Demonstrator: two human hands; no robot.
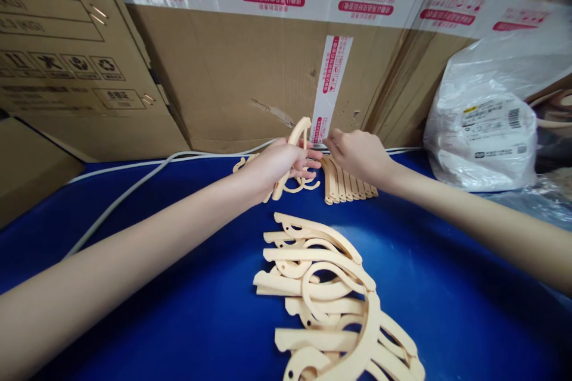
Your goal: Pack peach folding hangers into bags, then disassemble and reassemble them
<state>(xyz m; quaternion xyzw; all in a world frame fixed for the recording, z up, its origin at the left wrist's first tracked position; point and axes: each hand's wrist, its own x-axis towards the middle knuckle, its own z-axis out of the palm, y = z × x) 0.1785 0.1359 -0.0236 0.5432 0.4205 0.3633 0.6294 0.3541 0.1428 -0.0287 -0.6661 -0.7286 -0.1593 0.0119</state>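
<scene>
Your left hand [277, 162] holds a curved piece [299, 131], while your right hand [361, 153], its grip hidden, could skew the lined-up pieces [350, 186] if it dips.

blue work surface [187, 286] with cream plastic hanger arms [322, 257] heaped at the front
the heap lies loose and overlapping; farther back is a neat side-by-side row of slimmer-looking arms [342, 187], with curved hook pieces [310, 186] left of it, partly hidden. a white cable [108, 209] trails at the back left; a clear-wrapped package [482, 131] sits at the right rear.
</scene>
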